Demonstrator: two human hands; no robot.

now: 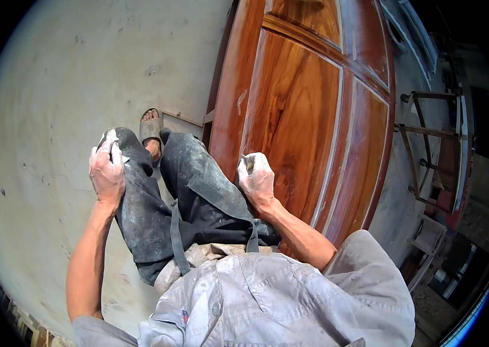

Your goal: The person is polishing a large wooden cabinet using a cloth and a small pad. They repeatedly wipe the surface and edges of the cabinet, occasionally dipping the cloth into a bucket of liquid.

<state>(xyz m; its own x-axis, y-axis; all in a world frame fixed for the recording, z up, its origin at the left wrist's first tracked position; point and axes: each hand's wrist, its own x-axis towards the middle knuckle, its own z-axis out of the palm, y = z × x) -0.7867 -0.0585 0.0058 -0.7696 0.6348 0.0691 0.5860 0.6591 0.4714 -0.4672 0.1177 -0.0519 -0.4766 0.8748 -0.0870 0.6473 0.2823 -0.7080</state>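
A reddish-brown wooden door (293, 110) with raised panels lies at my right, its grooves and mouldings streaked with white dust. My right hand (257, 180), white with powder, is closed at the near left part of the door, beside my thigh. Something small, dark and yellowish shows between its fingers, too covered to name. Over my left knee, my left hand (106, 172) is closed too, its fingers also whitened. A pale scrap (110, 136) shows at its fingertips; its kind cannot be made out. White dust marks my dark trousers (198, 168).
A grey concrete floor (54, 115) stretches to the left, with my sandalled foot (151, 130) on it. A thin wooden strip (182, 119) runs from near the foot to the door's side. Beyond the door at the right stands a metal frame (429, 133) on casters.
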